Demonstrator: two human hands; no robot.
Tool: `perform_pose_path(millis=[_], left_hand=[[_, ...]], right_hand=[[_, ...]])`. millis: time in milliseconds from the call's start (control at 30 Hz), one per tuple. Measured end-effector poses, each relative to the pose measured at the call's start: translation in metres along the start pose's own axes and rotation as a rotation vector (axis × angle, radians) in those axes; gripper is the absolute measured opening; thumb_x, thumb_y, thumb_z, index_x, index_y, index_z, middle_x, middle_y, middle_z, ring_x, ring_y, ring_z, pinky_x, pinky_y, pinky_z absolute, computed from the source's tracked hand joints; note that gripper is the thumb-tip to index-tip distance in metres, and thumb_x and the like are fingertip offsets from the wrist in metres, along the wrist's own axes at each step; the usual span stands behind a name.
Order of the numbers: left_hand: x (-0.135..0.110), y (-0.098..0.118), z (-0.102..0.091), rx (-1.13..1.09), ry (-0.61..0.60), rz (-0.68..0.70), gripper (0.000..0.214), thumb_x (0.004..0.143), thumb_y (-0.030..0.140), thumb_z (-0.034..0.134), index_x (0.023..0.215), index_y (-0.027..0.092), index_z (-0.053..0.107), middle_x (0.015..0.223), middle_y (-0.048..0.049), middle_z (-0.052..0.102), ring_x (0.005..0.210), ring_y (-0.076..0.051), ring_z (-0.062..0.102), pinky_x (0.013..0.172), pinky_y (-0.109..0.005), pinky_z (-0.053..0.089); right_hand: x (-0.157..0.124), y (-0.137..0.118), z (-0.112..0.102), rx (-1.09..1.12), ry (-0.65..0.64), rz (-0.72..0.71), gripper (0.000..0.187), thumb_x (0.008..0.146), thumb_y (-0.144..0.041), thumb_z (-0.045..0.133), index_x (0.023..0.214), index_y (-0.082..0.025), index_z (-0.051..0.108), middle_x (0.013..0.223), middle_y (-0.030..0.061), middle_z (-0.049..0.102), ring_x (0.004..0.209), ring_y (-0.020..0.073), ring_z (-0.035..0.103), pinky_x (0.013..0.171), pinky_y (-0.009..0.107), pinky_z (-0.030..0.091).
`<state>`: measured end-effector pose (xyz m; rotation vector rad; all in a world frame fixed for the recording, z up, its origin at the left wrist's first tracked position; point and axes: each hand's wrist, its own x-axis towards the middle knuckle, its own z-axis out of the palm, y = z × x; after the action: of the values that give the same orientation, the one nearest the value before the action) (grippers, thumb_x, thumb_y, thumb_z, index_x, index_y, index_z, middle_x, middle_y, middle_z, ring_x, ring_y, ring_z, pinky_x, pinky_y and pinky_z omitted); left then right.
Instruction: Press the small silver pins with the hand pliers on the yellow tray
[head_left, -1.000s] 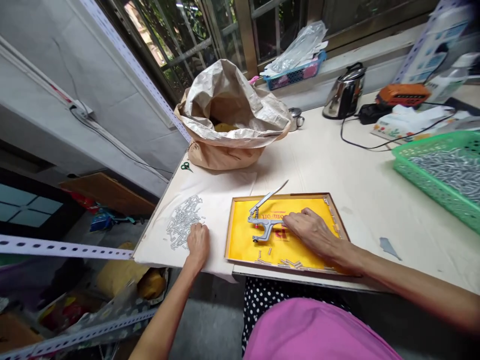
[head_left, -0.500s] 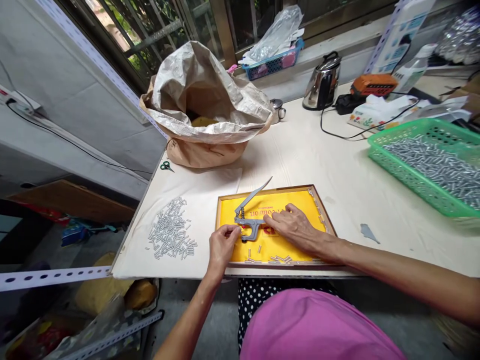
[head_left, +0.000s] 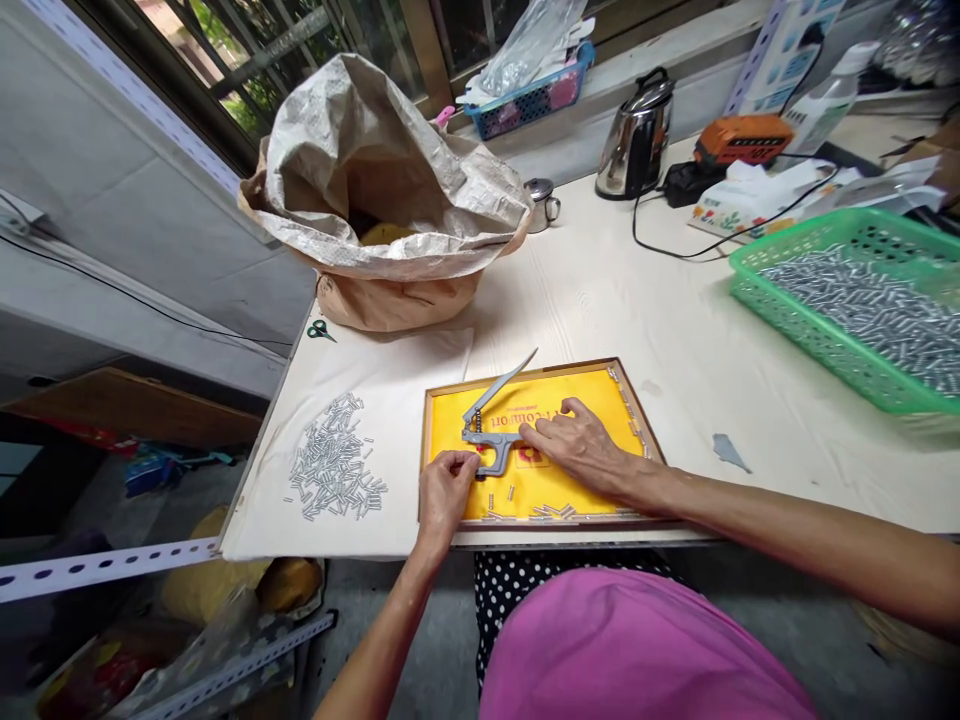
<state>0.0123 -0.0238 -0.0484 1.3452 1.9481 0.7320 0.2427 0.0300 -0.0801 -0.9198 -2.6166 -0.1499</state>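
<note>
A grey metal hand press with its lever raised lies on a yellow tray with a wooden rim near the table's front edge. My left hand is pinched at the jaw of the press; whatever its fingertips hold is too small to make out. My right hand rests on the body of the press with its fingers bent over it. A pile of small silver metal tubes lies on white paper left of the tray. Several loose tubes lie along the tray's front edge.
A big crumpled paper sack stands behind the tray. A green basket full of silver tubes sits at the right. A kettle, a steel cup, small scissors, a black cable and an orange device lie further back.
My left hand left the tube pile and moved right to the jaw of the press. My right hand shifted slightly left onto the press body. The head camera tilted further down.
</note>
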Motion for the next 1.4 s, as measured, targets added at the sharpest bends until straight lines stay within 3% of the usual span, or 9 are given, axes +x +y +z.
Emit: perform_pose_path(millis=[233,500,600,700,833,967,1133,1400], left_hand=[[0.010,0.004,-0.008,0.131,-0.168,-0.032,0.033,0.075,0.044,0.058,0.064,0.014,0.068,0.063,-0.0049,0.068,0.063,-0.017,0.061,0.057,-0.025,0.040],[0.014,-0.003,-0.004,0.119,-0.187,-0.063,0.040,0.070,0.052,0.058,0.066,0.014,0.068,0.057,-0.0021,0.061,0.054,-0.014,0.052,0.052,-0.024,0.033],[0.014,-0.003,-0.004,0.105,-0.184,-0.082,0.041,0.067,0.054,0.059,0.067,0.014,0.069,0.057,-0.0019,0.061,0.054,-0.014,0.051,0.053,-0.024,0.033],[0.013,-0.001,-0.004,0.093,-0.180,-0.087,0.042,0.066,0.055,0.060,0.067,0.014,0.069,0.059,-0.0028,0.063,0.055,-0.014,0.053,0.053,-0.025,0.034],[0.012,0.000,-0.005,0.095,-0.187,-0.081,0.041,0.069,0.053,0.059,0.065,0.014,0.069,0.062,-0.0048,0.066,0.058,-0.016,0.056,0.053,-0.024,0.036],[0.013,-0.002,-0.005,0.109,-0.196,-0.074,0.039,0.070,0.052,0.058,0.065,0.015,0.068,0.060,-0.0045,0.065,0.058,-0.016,0.056,0.051,-0.023,0.034],[0.013,-0.001,-0.004,0.115,-0.183,-0.081,0.039,0.069,0.052,0.058,0.062,0.015,0.067,0.053,-0.0011,0.057,0.054,-0.013,0.049,0.049,-0.023,0.030],[0.010,-0.004,-0.002,0.089,-0.188,-0.130,0.046,0.072,0.060,0.060,0.060,0.016,0.063,0.053,-0.0003,0.056,0.051,-0.013,0.048,0.051,-0.024,0.033]], right_hand=[[0.000,0.003,0.002,0.028,-0.084,-0.006,0.021,0.098,-0.010,0.039,0.098,-0.018,0.059,0.075,-0.0004,0.064,0.061,0.0134,0.046,0.080,0.036,0.021],[0.001,0.002,0.003,0.040,-0.163,0.030,0.022,0.098,-0.011,0.040,0.100,-0.017,0.060,0.080,0.0017,0.064,0.064,0.0141,0.048,0.081,0.038,0.023],[0.008,0.008,-0.005,0.074,-0.196,0.047,0.020,0.101,-0.028,0.044,0.099,-0.019,0.062,0.094,0.0058,0.065,0.080,0.0185,0.052,0.084,0.040,0.025],[0.018,0.021,-0.014,0.144,-0.163,0.035,0.045,0.094,-0.057,0.052,0.119,-0.020,0.060,0.124,0.0134,0.059,0.108,0.0286,0.050,0.092,0.045,0.028],[0.034,0.038,-0.017,0.153,-0.163,-0.039,0.088,0.080,-0.074,0.059,0.144,-0.016,0.043,0.150,0.0218,0.038,0.135,0.0402,0.029,0.103,0.056,0.025],[0.048,0.047,-0.017,0.153,-0.244,-0.094,0.098,0.073,-0.080,0.059,0.145,-0.016,0.043,0.148,0.0221,0.040,0.134,0.0425,0.029,0.101,0.057,0.028],[0.057,0.048,-0.021,0.133,-0.260,-0.080,0.087,0.073,-0.071,0.065,0.139,-0.017,0.048,0.122,0.0161,0.058,0.109,0.0334,0.046,0.088,0.047,0.033],[0.048,0.045,-0.011,0.157,-0.276,-0.045,0.073,0.080,-0.059,0.065,0.137,-0.016,0.049,0.108,0.0132,0.061,0.101,0.0293,0.046,0.085,0.043,0.028]])
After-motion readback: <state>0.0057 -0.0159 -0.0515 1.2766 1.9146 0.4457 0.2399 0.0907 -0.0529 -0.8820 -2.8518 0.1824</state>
